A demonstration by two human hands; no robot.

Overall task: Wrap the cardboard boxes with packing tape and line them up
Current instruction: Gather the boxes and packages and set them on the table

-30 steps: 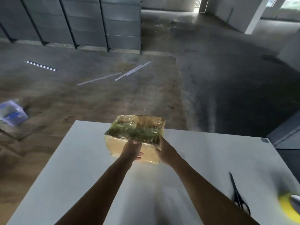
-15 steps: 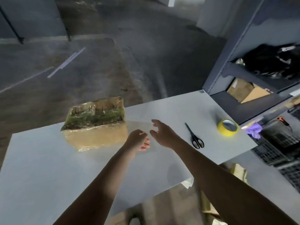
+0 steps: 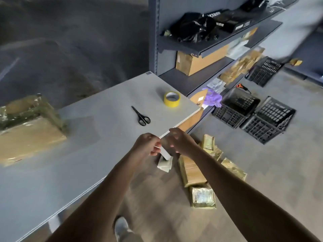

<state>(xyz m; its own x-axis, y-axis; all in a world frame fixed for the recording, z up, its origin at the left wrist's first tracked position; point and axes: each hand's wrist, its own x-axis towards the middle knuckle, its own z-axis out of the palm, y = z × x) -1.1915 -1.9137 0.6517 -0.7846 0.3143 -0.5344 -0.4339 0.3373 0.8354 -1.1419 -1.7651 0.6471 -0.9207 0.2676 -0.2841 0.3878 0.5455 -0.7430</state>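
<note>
- The wrapped cardboard box (image 3: 29, 130) lies at the left end of the white tabletop (image 3: 90, 140). It is covered in shiny clear tape with a greenish band across its far part, and neither hand touches it.
- The roll of yellow packing tape (image 3: 172, 99) lies flat near the tabletop's right end, hole up, with nothing on it.
- Black-handled scissors (image 3: 141, 116) lie closed between the roll and the hands, blades pointing away from the person.
- The left hand (image 3: 146, 145) hovers over the tabletop's near edge, fingers curled in a loose grip. Whether it pinches anything I cannot tell, since a pale strip just below it is blurred.
- The right hand (image 3: 180, 142) is just beside the left, past the tabletop's edge and above the floor, its grip released with fingers spread and nothing in it.
- On the floor under the hands lie several taped parcels (image 3: 202, 196), among them a brown cardboard box (image 3: 192, 170) and a small white packet (image 3: 165, 165).
- To the right stand a grey shelf unit (image 3: 201, 49) holding black bags and a carton, and black plastic crates (image 3: 267, 123) on the floor.
</note>
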